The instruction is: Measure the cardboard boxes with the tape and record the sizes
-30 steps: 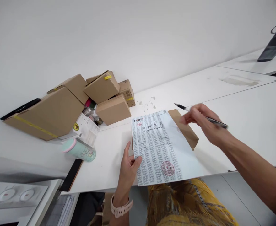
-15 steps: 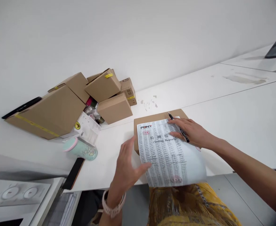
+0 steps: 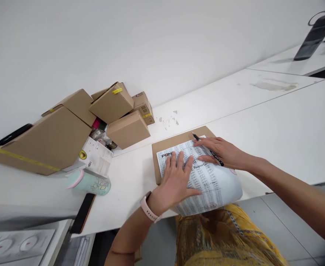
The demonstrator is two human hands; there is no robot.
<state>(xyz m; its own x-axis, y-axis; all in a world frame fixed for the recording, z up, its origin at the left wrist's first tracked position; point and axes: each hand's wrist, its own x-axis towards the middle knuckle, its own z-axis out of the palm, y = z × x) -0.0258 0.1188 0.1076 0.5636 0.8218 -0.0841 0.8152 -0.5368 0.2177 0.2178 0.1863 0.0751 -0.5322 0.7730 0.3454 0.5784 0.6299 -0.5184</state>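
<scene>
The report (image 3: 212, 184) lies right of centre in the lower half of the frame, on a brown board (image 3: 176, 141), its lower end passing the front edge of the desk (image 3: 276, 129). It is probably light, limp and easy to crease, apt to slide on the board; whether it is one sheet or several, I cannot tell. The bowed lower edge or a free corner looks best for gripping, with a flat palm to steady it.

It is pale blue-white, banded with rows of small grey print, with dark heading letters partly covered and faint red stamps at the bottom and right.

The left hand (image 3: 173, 181) lies spread over it; the right hand (image 3: 224, 150) pinches a pen (image 3: 215, 157) between thumb and fingers, fingertips on the report's upper part.
</scene>
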